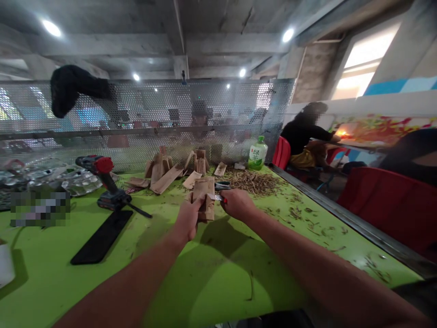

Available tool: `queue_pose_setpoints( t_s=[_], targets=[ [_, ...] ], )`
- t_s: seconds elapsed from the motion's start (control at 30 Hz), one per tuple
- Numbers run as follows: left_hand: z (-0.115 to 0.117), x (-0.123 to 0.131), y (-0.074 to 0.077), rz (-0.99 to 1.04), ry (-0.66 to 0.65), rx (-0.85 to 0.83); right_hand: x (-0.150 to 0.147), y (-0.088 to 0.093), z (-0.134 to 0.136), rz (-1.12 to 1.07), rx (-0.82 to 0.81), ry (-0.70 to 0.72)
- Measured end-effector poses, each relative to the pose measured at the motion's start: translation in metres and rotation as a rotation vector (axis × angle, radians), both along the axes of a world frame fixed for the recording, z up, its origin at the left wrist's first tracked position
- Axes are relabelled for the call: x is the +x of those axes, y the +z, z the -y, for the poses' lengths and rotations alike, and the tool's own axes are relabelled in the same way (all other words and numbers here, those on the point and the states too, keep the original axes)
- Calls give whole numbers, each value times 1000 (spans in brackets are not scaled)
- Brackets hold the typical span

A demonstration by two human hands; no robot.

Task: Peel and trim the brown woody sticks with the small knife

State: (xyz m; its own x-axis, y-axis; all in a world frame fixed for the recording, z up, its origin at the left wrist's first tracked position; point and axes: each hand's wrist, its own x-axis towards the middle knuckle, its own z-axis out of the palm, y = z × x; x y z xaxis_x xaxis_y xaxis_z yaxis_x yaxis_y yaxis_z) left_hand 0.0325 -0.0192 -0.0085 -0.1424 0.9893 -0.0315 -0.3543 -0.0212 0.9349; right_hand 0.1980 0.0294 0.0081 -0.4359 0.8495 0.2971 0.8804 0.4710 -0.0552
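Observation:
My left hand (187, 218) is closed round the lower left side of a brown bark-like block (204, 186), which it holds upright above the green table (164, 255). In my right hand (238, 203) is a utility knife (217, 197) with a red and dark handle. Its pale blade points left and meets the right side of the bark-like block; how deep it goes I cannot tell. Just behind my right hand shows a dark-handled tool (222, 185), partly hidden. More brown bark-like pieces (167, 179) stand and lie beyond my left hand.
A heap of dry brown shavings (254, 181) lies by a green-tea bottle (258, 154). Leftward stand a cordless drill (105, 180), a black flat bar (102, 238) and clear plastic wrapping (78, 180). A perforated metal screen (205, 114) backs the table. A person (302, 132) sits at right.

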Motion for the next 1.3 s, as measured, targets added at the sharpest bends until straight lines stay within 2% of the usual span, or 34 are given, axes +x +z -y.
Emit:
queue_pose_setpoints(
  t_s=[0.33, 0.47, 0.53, 0.63, 0.67, 0.73, 0.77, 0.87, 0.93, 1.07, 1.3],
  targets=[
    [1, 3, 4, -92, -49, -36, 4, 1, -2, 8, 37, -75],
    [9, 7, 10, -106, -41, -68, 12, 1, -20, -74, 30, -129],
    [25, 15, 13, -110, -137, -82, 28, 3, -37, -172, -42, -251],
    [52, 32, 12, -112, -483, -45, 65, 5, -61, -265, -127, -475],
    [58, 36, 11, -99, -537, -28, 77, 5, -66, -278, -120, -527],
    [56, 36, 7, -39, -548, -45, 89, 3, -70, -320, -69, -582],
    [50, 33, 5, 10, -479, -61, 88, 2, -69, -334, -53, -584],
    [21, 14, 2, 142, -196, -179, 61, -2, -56, -324, -46, -445],
    [4, 2, 2, 175, -73, -242, 36, -4, -42, -281, -32, -302],
    [-4, -4, 3, 194, -64, -204, 3, -4, -16, -152, -9, -101],
    [-3, -1, -1, 153, -72, -153, -6, 1, 4, -39, -28, -15]
  ],
)
